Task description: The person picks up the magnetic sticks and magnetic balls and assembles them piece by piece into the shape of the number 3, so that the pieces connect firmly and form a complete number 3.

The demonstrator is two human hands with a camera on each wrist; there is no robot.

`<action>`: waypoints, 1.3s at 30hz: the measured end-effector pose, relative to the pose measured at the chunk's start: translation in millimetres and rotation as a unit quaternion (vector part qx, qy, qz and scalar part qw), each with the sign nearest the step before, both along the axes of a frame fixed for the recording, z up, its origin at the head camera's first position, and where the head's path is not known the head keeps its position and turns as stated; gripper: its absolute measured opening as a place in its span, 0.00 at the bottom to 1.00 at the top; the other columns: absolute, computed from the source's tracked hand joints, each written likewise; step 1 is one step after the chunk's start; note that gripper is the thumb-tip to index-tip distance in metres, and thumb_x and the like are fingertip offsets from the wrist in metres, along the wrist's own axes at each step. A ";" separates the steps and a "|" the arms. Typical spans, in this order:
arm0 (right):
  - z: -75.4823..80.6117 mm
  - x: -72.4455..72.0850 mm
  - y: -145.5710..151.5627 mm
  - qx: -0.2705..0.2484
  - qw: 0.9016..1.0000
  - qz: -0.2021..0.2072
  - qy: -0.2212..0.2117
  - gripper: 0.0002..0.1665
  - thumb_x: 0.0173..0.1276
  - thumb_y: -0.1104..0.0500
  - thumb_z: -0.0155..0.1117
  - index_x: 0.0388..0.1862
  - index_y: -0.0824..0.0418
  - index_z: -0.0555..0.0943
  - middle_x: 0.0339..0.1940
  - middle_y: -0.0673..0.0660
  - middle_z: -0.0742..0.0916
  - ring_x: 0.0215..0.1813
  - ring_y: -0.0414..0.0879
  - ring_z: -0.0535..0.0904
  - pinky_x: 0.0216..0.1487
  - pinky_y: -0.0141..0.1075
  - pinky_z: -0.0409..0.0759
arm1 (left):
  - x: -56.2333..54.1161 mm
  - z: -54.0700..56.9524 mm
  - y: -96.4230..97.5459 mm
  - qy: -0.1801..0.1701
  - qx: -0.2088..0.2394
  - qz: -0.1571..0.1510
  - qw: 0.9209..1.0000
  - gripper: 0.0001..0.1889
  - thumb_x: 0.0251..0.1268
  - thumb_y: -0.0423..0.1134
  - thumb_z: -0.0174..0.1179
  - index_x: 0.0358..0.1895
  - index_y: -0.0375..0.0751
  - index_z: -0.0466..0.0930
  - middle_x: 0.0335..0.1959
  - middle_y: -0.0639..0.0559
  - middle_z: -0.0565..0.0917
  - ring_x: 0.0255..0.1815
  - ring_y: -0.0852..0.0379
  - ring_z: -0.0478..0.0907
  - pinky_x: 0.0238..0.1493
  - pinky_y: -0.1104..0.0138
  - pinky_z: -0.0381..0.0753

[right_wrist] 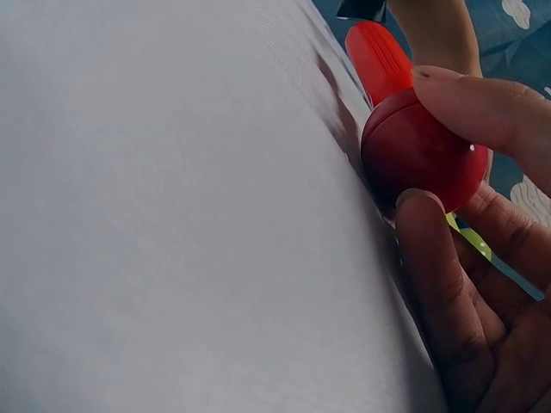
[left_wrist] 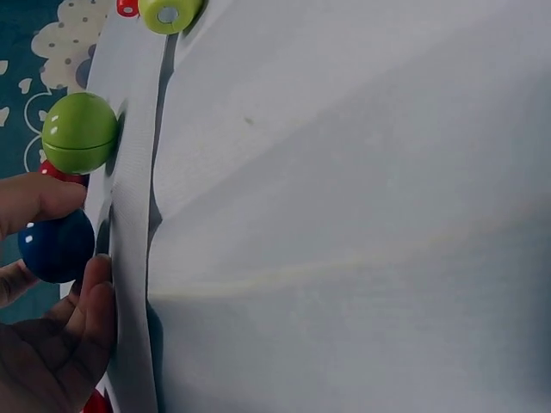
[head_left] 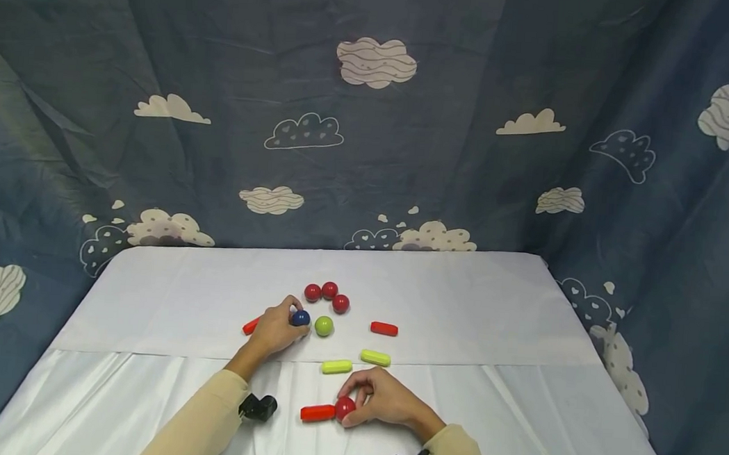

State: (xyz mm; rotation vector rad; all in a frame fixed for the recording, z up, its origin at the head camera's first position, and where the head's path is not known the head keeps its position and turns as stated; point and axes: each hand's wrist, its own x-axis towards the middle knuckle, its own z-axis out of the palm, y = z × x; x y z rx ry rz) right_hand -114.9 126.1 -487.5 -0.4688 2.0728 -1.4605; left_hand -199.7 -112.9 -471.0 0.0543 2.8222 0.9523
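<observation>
My left hand [head_left: 277, 328] holds a dark blue ball [left_wrist: 57, 248] between thumb and fingers, just left of a green ball [head_left: 323, 326]. A red stick [head_left: 250, 326] shows partly behind that hand. Nearer the front of the table, my right hand [head_left: 385, 398] pinches a red ball [right_wrist: 422, 151] between thumb and fingertips. Lying on the cloth, a red ridged stick [head_left: 317, 413] has its right end right at that ball.
Behind the green ball sit three red balls [head_left: 329, 291] in a cluster. Two yellow-green sticks [head_left: 337, 366] lie between the hands, and another red stick [head_left: 384, 329] lies to the right. A cloud-patterned curtain [head_left: 431, 155] hangs behind the white-covered table [head_left: 491, 312].
</observation>
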 end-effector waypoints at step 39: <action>-2.3 1.5 0.5 -0.015 1.000 0.005 0.013 0.16 0.47 0.67 0.78 0.37 0.60 0.84 0.27 0.52 0.84 0.24 0.40 0.73 0.30 0.28 0.71 | 86.7 9.1 -48.3 -0.060 0.171 -0.178 0.967 0.20 0.49 0.33 0.73 0.48 0.40 0.82 0.36 0.52 0.80 0.35 0.56 0.76 0.36 0.71 0.77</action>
